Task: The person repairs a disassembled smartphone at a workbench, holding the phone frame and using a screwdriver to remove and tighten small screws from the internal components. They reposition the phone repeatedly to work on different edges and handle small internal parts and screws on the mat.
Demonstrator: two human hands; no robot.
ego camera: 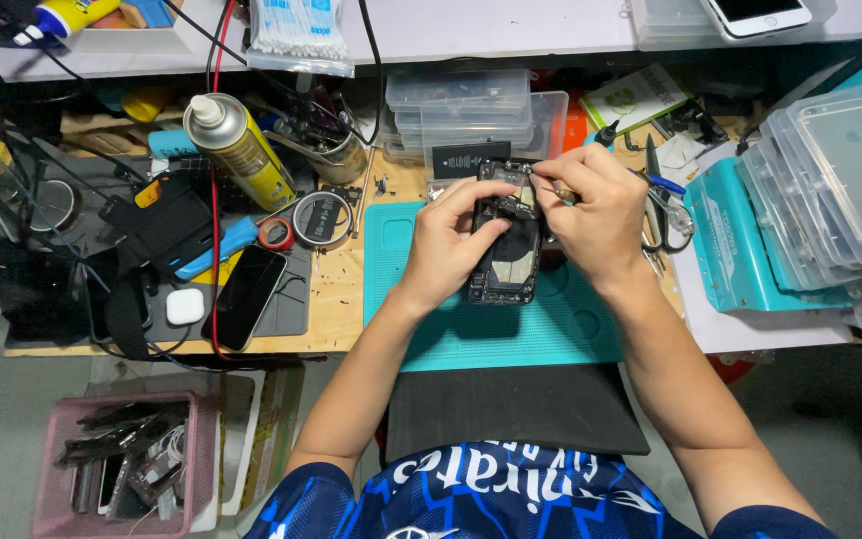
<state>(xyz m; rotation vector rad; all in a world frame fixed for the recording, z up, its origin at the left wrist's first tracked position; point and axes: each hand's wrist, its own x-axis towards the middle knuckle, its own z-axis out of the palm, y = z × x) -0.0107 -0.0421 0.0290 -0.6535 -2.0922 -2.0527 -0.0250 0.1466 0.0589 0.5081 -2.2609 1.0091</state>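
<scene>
An opened black phone (506,262) with its insides exposed lies on a teal work mat (491,329). My left hand (446,245) grips the phone's left edge, thumb across its middle. My right hand (591,210) is over the phone's top right corner and pinches a thin metal tool (541,176), maybe tweezers, whose tip touches the upper end of the phone. The phone's upper right part is hidden under my right hand.
Left of the mat lie a dark phone (248,294), a white earbud case (185,305), a tape roll (319,218) and a yellow spray can (241,150). Clear plastic boxes (461,110) stand behind. A teal case (750,250) and stacked clear trays (840,180) sit right. A pink basket (122,469) sits below.
</scene>
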